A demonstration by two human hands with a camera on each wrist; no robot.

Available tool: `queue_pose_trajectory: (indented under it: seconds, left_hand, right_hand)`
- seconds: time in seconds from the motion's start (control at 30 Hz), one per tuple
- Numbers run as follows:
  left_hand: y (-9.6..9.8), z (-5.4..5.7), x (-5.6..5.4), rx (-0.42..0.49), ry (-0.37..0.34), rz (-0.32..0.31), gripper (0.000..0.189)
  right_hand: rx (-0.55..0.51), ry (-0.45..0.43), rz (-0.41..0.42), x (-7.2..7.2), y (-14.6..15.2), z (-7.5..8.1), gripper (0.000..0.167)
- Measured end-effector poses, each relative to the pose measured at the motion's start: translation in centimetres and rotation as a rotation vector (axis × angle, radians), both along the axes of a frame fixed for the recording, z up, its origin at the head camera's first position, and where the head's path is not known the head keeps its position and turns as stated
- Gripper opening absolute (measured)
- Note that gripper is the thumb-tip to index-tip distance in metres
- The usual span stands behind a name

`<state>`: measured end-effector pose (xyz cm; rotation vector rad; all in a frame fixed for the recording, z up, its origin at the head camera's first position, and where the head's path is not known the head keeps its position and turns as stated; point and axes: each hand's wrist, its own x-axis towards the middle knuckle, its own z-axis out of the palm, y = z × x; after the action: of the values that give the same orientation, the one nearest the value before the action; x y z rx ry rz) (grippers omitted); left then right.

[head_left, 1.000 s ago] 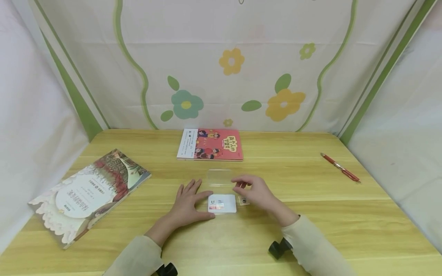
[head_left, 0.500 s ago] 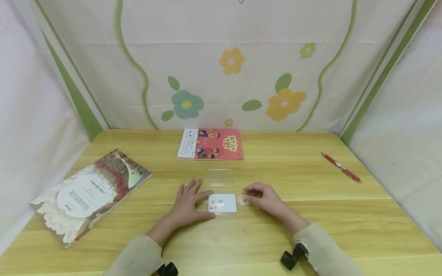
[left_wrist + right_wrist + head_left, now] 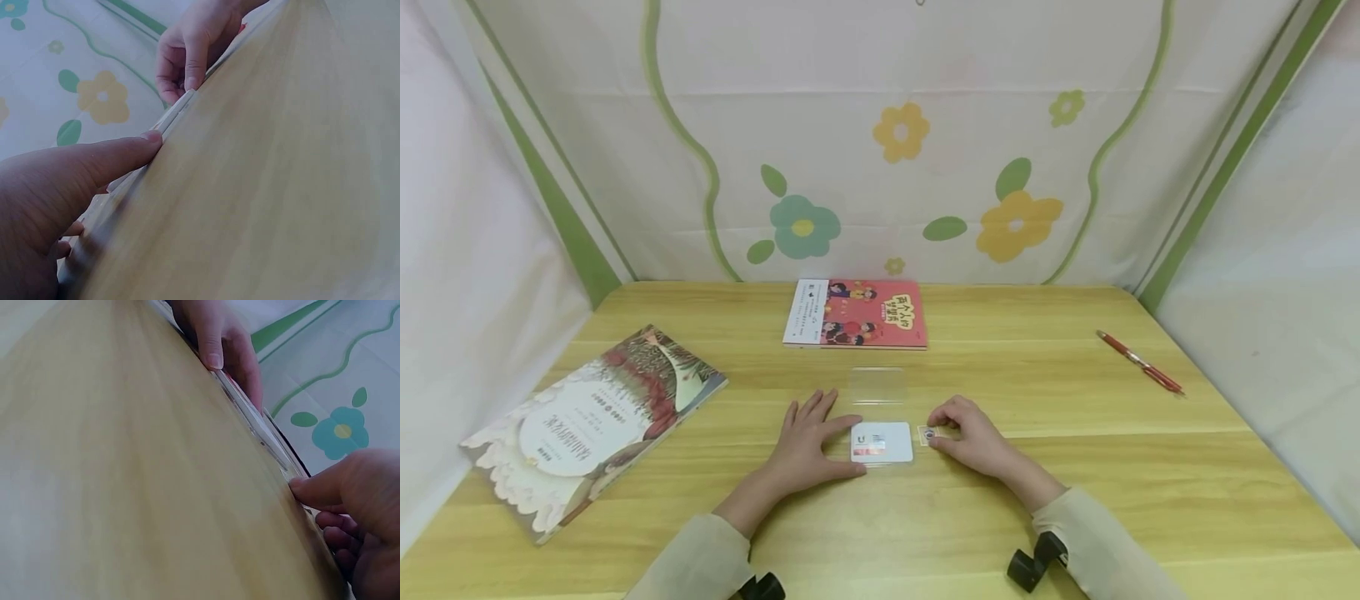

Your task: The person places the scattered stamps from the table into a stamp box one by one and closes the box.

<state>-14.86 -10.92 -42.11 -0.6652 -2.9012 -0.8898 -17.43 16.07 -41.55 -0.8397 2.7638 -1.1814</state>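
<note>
A stack of white cards (image 3: 887, 447) with a red-and-silver label lies in a clear plastic case bottom at the table's front middle. My left hand (image 3: 808, 446) holds its left end, thumb at the near corner and index finger at the far corner; the other fingers are spread. In the left wrist view my left thumb (image 3: 119, 156) presses the case's edge. Just right of the case lies a small square card (image 3: 924, 435) with a dark round print. My right hand (image 3: 976, 437) pinches its right side between thumb and index finger, partly covering it.
Behind the cards lies a clear plastic lid (image 3: 877, 386). Farther back is a red picture book (image 3: 880, 321). Another illustrated book (image 3: 595, 425) lies slanted at left, and a red pen (image 3: 1138, 363) at right. A flowered curtain (image 3: 850, 167) hangs behind the table.
My right hand has drawn back from beside the clear lid to the small square card, and its thumb and index finger have closed on it. The left hand has stayed put.
</note>
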Motion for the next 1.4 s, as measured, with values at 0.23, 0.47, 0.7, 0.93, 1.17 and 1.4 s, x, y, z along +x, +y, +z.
queue_pose_trajectory:
  seconds: [0.23,0.47,0.7,0.93,1.17,1.4]
  left_hand:
    - [-0.05,-0.12,-0.02,0.005,0.015,0.000,0.069]
    - [0.00,-0.08,-0.01,0.009,0.011,0.000,0.069]
    - [0.02,0.06,0.05,0.007,0.005,0.004,0.069]
    - [0.00,0.03,0.02,0.006,0.008,0.002,0.069]
    - [0.02,0.18,0.01,0.005,-0.002,0.003,0.069]
    - [0.03,0.14,0.00,0.002,-0.014,0.008,0.069]
  right_hand:
    - [0.036,-0.002,-0.006,0.17,-0.19,0.12,0.013]
    - [0.040,0.001,-0.010,0.36,-0.26,0.27,0.011]
    - [0.020,0.001,0.008,0.42,-0.27,0.36,0.010]
    - [-0.010,0.001,0.036,0.35,-0.10,0.03,0.014]
    - [-0.016,-0.009,0.063,0.30,-0.11,0.15,0.023]
    - [-0.035,-0.038,0.053,0.31,-0.14,0.12,0.021]
